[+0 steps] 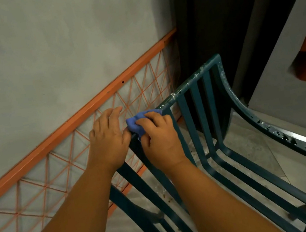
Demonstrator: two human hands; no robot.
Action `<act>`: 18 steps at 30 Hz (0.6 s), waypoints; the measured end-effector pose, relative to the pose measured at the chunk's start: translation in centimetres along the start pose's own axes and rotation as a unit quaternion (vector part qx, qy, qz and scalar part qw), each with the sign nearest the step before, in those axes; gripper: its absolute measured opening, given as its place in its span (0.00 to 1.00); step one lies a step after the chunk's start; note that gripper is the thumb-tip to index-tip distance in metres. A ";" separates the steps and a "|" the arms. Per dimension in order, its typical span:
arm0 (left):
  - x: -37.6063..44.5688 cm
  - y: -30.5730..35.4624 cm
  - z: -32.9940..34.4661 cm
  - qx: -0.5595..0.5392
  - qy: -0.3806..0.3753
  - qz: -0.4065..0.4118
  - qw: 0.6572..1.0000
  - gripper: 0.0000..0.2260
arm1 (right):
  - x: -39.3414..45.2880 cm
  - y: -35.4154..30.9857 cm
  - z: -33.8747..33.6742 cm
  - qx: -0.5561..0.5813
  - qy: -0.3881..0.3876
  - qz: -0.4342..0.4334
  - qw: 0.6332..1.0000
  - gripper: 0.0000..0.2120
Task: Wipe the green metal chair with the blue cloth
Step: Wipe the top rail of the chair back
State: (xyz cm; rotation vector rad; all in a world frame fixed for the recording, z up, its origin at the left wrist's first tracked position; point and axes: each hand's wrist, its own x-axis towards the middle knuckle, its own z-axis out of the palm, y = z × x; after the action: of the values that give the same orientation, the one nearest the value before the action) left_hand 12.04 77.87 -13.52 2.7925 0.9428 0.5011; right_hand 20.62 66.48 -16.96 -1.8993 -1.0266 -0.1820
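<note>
The green metal chair (206, 119) fills the lower right, its slatted back rising to a top rail flecked with white spots. My right hand (159, 138) presses a bunched blue cloth (136, 123) against the left end of that top rail. My left hand (108, 140) sits just left of it at the chair's upper left corner, thumb against the frame, fingers stretched out and holding nothing that I can see. Part of the cloth is hidden under my right fingers.
An orange metal frame with wire lattice (82, 124) leans along the grey wall (47, 42) behind the chair. A dark door frame (213, 17) stands at the back right. Grey floor tiles (252, 150) with small debris lie under the chair.
</note>
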 end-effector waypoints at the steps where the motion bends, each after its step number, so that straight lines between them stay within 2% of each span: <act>1: 0.1 0.0 0.0 0.005 0.001 0.002 1.000 0.24 | 0.8 0.2 -0.4 0.002 0.022 0.027 0.999 0.15; 3: 0.1 0.1 -0.1 0.009 0.006 0.006 1.000 0.24 | 2.4 0.1 -0.6 -0.011 0.045 0.059 0.997 0.16; 6: 0.0 0.3 -0.3 0.016 0.012 0.010 1.000 0.24 | 2.1 0.3 -0.1 -0.047 -0.038 -0.046 0.997 0.17; 8: -0.1 0.3 -0.4 0.015 0.013 -0.003 1.000 0.25 | 1.5 1.5 -0.5 -0.038 -0.083 -0.087 0.992 0.17; 10: 0.0 0.4 -0.6 0.013 0.022 -0.002 1.000 0.25 | 1.9 2.6 -1.1 -0.037 -0.081 -0.081 0.993 0.17; 14: 1.8 2.6 -0.6 0.000 0.060 0.047 0.997 0.21 | 3.4 1.9 -1.2 -0.073 -0.059 -0.010 0.996 0.16; 18: 4.2 5.1 0.3 -0.043 0.064 0.066 0.995 0.20 | 2.6 3.0 -1.8 -0.049 -0.088 -0.068 0.993 0.17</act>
State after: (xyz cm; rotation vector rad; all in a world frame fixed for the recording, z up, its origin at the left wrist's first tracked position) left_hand 18.15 76.42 -11.40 2.7844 0.7413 0.7283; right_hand 24.88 65.90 -16.63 -1.9602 -1.2875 -0.1476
